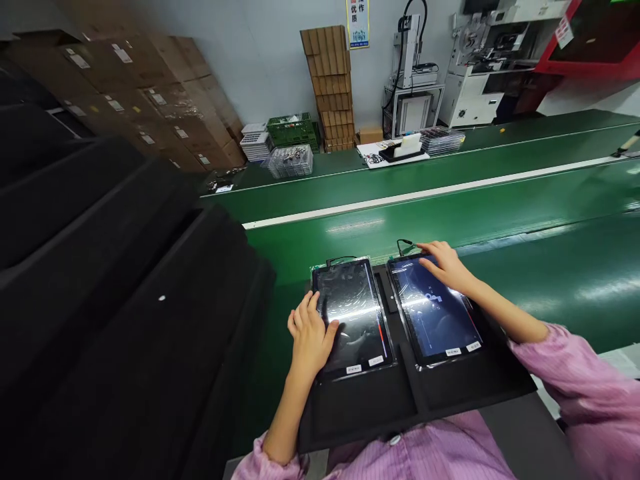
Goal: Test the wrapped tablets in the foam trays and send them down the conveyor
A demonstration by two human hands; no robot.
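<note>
Two tablets lie side by side on a black foam tray (360, 407). My left hand (309, 333) rests on the left edge of the left tablet (353, 313), fingers apart, thumb over its dark screen. Across the upper right corner of the right tablet (430, 313) reaches my right hand (447, 265), its fingers stretched out near the top edge. That tablet's screen is lit blue with a pale symbol. A short black cable (404, 243) comes out of its top edge, close to my right fingertips. Another thin cable (341, 259) runs along the left tablet's top. Both tablets carry small white labels.
Tall black foam trays (150, 320) are stacked at my left. A green conveyor belt (300, 235) with a white rail (400, 196) runs across in front. Beyond stand clear plastic trays (291, 161), a green crate (291, 130), cardboard boxes (170, 107) and machines (473, 93).
</note>
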